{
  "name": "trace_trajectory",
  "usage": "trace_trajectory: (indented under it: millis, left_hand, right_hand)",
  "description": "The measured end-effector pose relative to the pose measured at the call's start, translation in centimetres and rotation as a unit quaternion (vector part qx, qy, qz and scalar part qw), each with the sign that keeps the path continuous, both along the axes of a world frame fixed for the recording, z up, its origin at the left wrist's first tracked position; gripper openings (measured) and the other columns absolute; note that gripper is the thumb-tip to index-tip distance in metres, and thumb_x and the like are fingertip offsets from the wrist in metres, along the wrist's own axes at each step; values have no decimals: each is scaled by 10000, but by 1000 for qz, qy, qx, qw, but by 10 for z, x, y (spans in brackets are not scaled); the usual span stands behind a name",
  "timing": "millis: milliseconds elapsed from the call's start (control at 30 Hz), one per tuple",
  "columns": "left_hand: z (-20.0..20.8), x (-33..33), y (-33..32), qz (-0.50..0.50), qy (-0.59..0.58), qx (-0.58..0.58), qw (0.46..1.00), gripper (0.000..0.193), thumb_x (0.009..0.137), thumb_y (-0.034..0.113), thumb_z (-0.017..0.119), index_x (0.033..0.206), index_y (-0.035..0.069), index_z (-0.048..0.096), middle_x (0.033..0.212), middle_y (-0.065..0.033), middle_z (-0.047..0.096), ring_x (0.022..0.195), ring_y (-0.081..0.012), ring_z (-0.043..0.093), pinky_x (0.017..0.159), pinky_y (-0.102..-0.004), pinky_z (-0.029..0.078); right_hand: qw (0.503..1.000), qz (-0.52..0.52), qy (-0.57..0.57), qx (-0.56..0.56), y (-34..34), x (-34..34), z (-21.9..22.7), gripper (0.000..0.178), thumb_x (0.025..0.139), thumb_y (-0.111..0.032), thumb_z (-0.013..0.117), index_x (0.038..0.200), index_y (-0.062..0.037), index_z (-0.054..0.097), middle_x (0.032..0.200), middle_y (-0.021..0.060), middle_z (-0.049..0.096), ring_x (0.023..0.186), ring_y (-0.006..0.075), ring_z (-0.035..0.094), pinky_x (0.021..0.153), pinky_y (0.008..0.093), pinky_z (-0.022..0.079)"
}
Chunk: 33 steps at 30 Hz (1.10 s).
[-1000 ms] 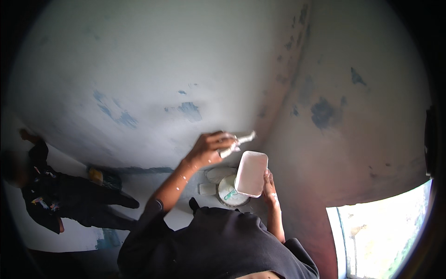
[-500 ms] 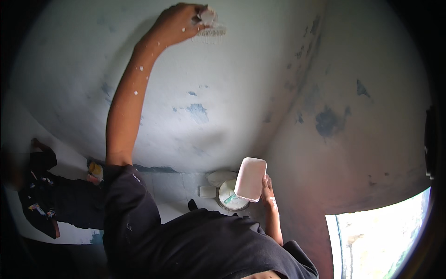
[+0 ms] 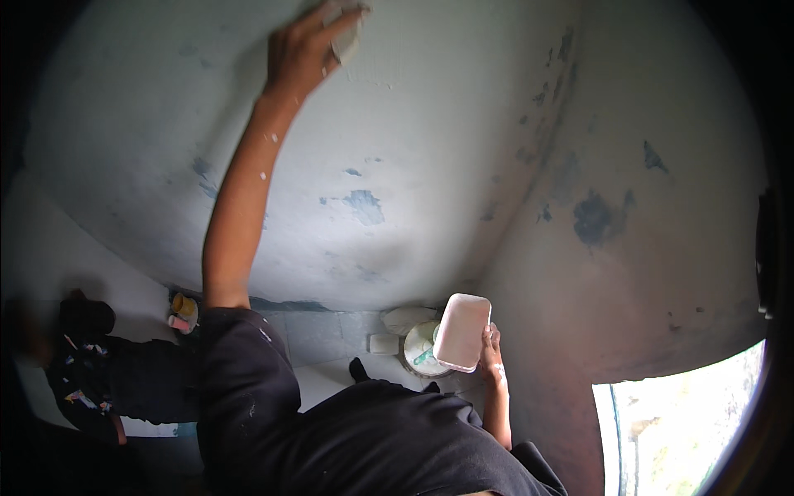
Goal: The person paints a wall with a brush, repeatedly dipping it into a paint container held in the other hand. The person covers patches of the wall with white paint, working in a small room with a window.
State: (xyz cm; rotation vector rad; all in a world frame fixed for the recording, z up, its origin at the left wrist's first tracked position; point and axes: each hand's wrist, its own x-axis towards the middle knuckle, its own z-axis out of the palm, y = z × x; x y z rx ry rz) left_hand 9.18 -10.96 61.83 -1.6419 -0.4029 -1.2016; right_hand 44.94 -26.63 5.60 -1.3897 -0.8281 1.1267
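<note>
Whitish flat tool (image 3: 348,45) gripped in my left hand (image 3: 300,51) near the wall (image 3: 447,140); my right hand (image 3: 492,351) clasps the tray (image 3: 463,332), I judge for easy reach.

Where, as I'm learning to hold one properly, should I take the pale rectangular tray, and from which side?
Probably by its long right edge, coming from the right, as the right hand does: the tray is shallow and rectangular, with a raised rim, and this leaves its open face clear.

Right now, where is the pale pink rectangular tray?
In the head view, lower right of centre, the tray is in the right hand, partly hiding the round white container.
</note>
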Motion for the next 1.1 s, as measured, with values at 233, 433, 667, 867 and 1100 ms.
trace_trajectory:
  millis: [233, 433, 667, 867, 1100]
  left_hand:
    - [-231, 4, 53, 35, 84, -91, 992, 271, 755, 55, 683, 1011, 135, 725, 1170, -96, 642, 1107, -264, 655, 736, -330, 599]
    - [-322, 6, 49, 53, 158, -457, 874, 344, 692, 48, 669, 1028, 120, 660, 1072, -89, 636, 925, -289, 683, 659, -401, 574]
    - [-128, -6, 21, 36, 80, -454, 887, 323, 751, 74, 730, 1069, 128, 715, 975, -75, 693, 864, -266, 678, 754, -383, 551]
    - [109, -48, -15, -18, 24, -105, 994, 311, 789, 204, 789, 1070, 98, 707, 941, -106, 726, 865, -274, 703, 752, -332, 555]
    - [243, -49, -59, -71, -79, -6, 994, 200, 839, -17, 696, 1037, 3, 701, 1031, -126, 728, 939, -208, 692, 849, -305, 537]
  right_hand:
    - [998, -12, -63, 3, 2, -19, 23, 871, 956, -658, 390, 1525, -34, 176, 1455, 324, 381, 1352, 419, 413, 1098, 449, 351]
    - [998, 3, -30, -50, -16, -34, 63, 860, 949, -655, 431, 1536, -80, 175, 1478, 243, 375, 1319, 377, 440, 931, 479, 482]
    - [998, -21, -56, -29, -1, -23, 26, 821, 964, -625, 435, 1537, -100, 170, 1483, 236, 368, 1319, 379, 441, 932, 485, 482]
    - [999, -38, -27, -12, -21, -40, 75, 865, 960, -630, 430, 1531, -46, 147, 1426, 314, 421, 1309, 387, 463, 1066, 433, 391]
    - [999, -26, -3, -32, -18, -43, 52, 833, 971, -603, 439, 1528, -44, 170, 1412, 288, 453, 1295, 369, 481, 1061, 432, 397]
